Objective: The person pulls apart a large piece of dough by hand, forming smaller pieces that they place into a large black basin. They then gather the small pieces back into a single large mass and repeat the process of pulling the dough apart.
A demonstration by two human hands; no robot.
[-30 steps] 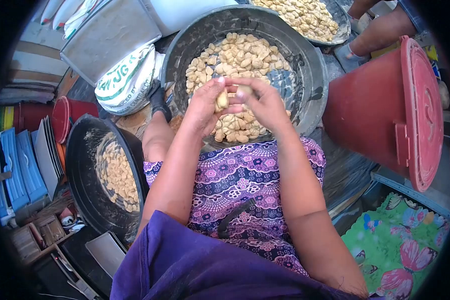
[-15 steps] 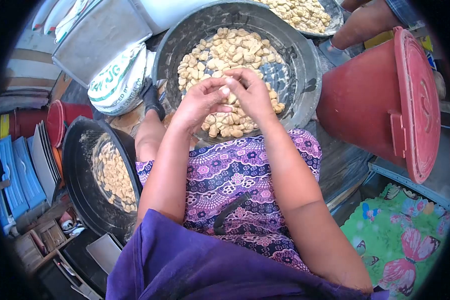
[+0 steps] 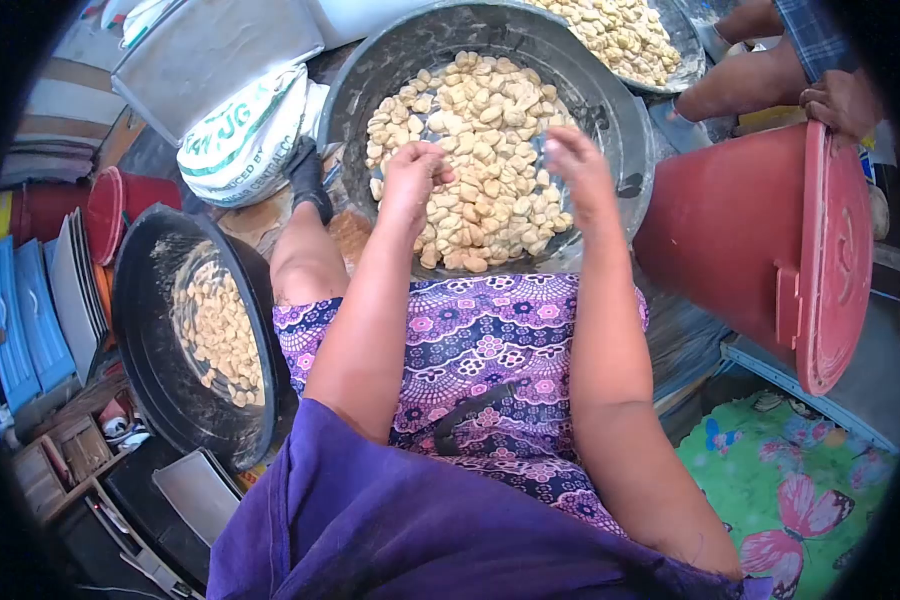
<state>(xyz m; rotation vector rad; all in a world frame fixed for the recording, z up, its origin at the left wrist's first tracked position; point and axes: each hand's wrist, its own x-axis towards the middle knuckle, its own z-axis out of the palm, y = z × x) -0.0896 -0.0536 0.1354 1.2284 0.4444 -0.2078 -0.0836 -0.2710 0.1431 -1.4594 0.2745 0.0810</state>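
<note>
A wide black tub [image 3: 370,75] in front of me holds a heap of small, pale tan, lumpy pieces [image 3: 490,130], whose exact kind I cannot make out. My left hand [image 3: 413,182] hovers over the heap's left side with its fingers curled closed; anything inside them is hidden. Across from it, my right hand [image 3: 582,180] is above the heap's right edge, near the tub wall. Motion smears its fingertips, so I cannot see whether they hold a piece. The two hands are well apart.
A second black tub [image 3: 150,330] with similar pieces leans at my left, and another basin [image 3: 685,70] sits at the far right. A lidded red bin [image 3: 730,220] stands at right, with another person's hand [image 3: 842,103] on its rim. A white printed sack [image 3: 240,150] lies at upper left.
My hands were together over the middle of the heap and have separated, the left staying left and the right moving outward. Another person's hand has appeared on the red bin.
</note>
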